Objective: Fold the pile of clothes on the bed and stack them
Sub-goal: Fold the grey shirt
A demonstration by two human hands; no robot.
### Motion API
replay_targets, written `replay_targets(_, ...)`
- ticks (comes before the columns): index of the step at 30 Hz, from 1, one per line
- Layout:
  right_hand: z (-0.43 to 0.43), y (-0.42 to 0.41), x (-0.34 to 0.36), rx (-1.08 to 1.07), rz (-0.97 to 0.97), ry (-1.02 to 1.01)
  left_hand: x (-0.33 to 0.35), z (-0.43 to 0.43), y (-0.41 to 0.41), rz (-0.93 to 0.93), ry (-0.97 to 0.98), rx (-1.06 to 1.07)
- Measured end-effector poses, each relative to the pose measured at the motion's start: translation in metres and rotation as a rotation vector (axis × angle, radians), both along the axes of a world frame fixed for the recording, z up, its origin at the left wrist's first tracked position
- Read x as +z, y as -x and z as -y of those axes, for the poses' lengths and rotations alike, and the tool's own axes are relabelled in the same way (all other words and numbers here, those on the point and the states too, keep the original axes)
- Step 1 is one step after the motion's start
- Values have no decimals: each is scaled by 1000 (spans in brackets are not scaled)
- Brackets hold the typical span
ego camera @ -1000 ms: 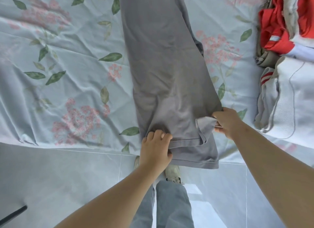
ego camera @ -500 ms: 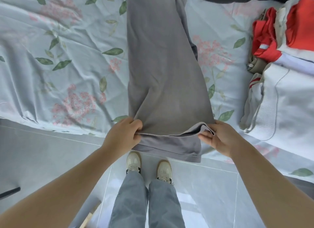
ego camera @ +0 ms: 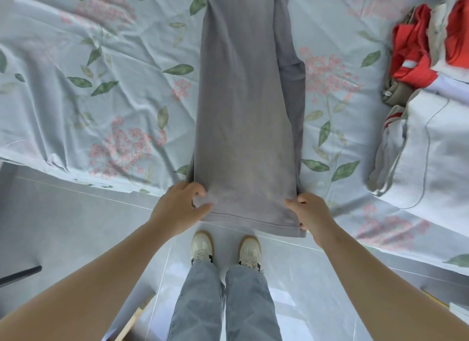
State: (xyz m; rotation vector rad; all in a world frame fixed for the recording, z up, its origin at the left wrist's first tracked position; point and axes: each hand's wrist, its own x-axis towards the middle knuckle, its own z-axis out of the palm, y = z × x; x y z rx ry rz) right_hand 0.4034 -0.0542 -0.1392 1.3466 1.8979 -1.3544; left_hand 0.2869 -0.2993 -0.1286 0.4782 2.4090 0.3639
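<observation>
Your left hand [ego camera: 180, 208] and right hand [ego camera: 311, 217] are pinching the hem corners of the grey trousers [ego camera: 246, 112]: soft, limp cloth, best held at both corners.

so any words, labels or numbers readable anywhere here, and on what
No text can be read in this view.
grey trousers: plain, with no print or label showing.
red garment: it has a pale patch, but no letters can be made out.
olive garment: it has a small white tag, too small to read.
floral bedsheet: only leaves and flowers, no writing.
</observation>
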Motion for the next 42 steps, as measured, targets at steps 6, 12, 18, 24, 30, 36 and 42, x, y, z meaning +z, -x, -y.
replay_targets(6,-5,0,-5,134,28,-250,-4,-12,15,36,156,154)
replay_targets(12,-15,22,-2,88,13,-103,-1,-31,40,105,61,326)
replay_targets(18,-28,80,4,4,-119,-4,-9,-59,82,168,-40,473)
replay_targets(24,-52,164,-5,-98,-231,-30,-22,-90,161,326,-258,683)
replay_targets(30,-80,262,-1,-120,-307,-145,-25,-121,236,466,-447,768)
replay_targets(36,-106,330,-3,-137,-318,-157,-35,-156,295,604,-615,908)
replay_targets(42,-115,385,-7,-357,-462,114,-43,-181,324,596,-620,955)
